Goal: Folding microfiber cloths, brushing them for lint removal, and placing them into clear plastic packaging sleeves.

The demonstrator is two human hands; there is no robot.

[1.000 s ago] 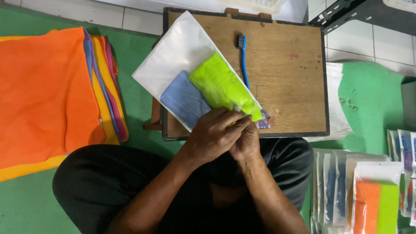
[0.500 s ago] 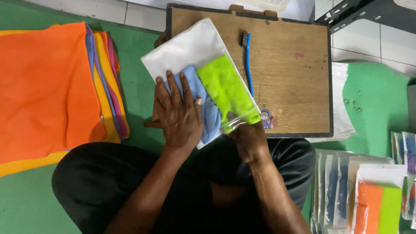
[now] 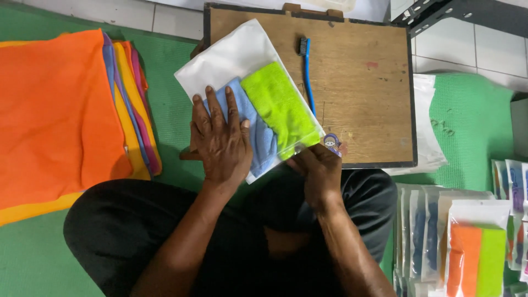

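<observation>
A clear and white plastic pouch [image 3: 231, 55] lies slanted on a brown wooden board [image 3: 363, 82]. Inside it sit a folded blue cloth [image 3: 261, 137] and a folded lime green cloth [image 3: 278, 107], side by side. My left hand [image 3: 220, 140] lies flat, fingers spread, pressing on the blue cloth and the pouch's left side. My right hand [image 3: 319, 170] pinches the pouch's near corner at the board's front edge, beside a small cartoon sticker [image 3: 331, 143]. A blue toothbrush [image 3: 307, 71] rests on the board just right of the pouch.
A stack of orange, yellow, blue and pink cloths [image 3: 66, 110] lies on the green mat [image 3: 170, 60] at my left. Filled pouches [image 3: 473, 242] stand in rows at the lower right. Loose clear bags [image 3: 426, 132] stick out from under the board's right side.
My left hand left the right hand, moved up and left, and flattened on the blue cloth. The pouch slid slightly down and left. My right hand stays on the near corner.
</observation>
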